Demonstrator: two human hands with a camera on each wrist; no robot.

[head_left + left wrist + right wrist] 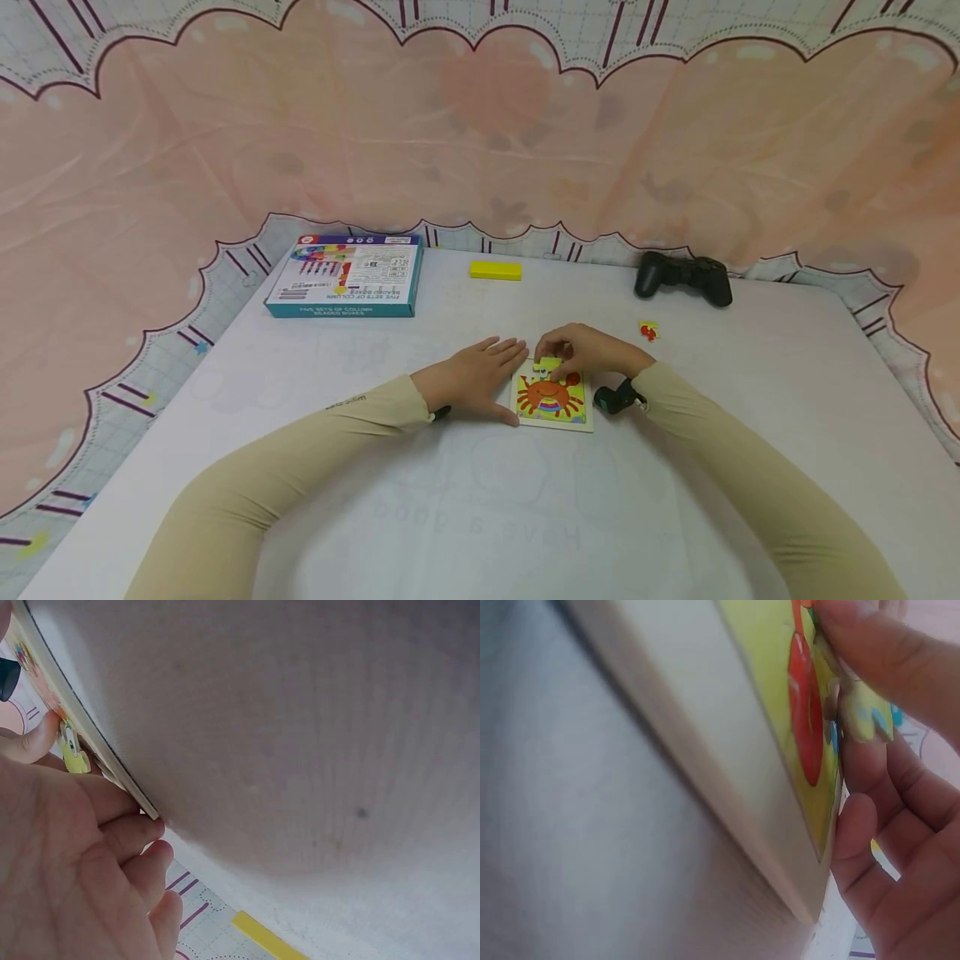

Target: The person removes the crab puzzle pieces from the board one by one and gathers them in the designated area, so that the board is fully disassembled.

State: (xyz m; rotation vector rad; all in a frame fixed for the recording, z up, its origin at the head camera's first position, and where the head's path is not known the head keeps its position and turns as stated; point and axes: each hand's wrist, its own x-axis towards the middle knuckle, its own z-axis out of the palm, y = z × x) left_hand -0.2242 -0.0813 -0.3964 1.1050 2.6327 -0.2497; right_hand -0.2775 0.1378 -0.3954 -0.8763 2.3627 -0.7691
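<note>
A small wooden puzzle board (555, 426) with a red crab picture lies on the white table. My left hand (480, 375) lies flat at its left side, fingers stretched out; the left wrist view shows fingertips touching the board's edge. Over the board's upper part, my right hand (585, 348) pinches a yellow puzzle piece (548, 364) with an eye on it. In the right wrist view this piece (866, 712) is tilted and raised off the board, between thumb and fingers. A second puzzle piece (648, 331), yellow and red, lies loose to the right.
A flat teal and white box (345, 275) sits at the back left. Behind the board lies a yellow block (495, 271). A black game controller (683, 279) is at the back right, near the table's far edge. A patterned cloth (480, 142) hangs behind.
</note>
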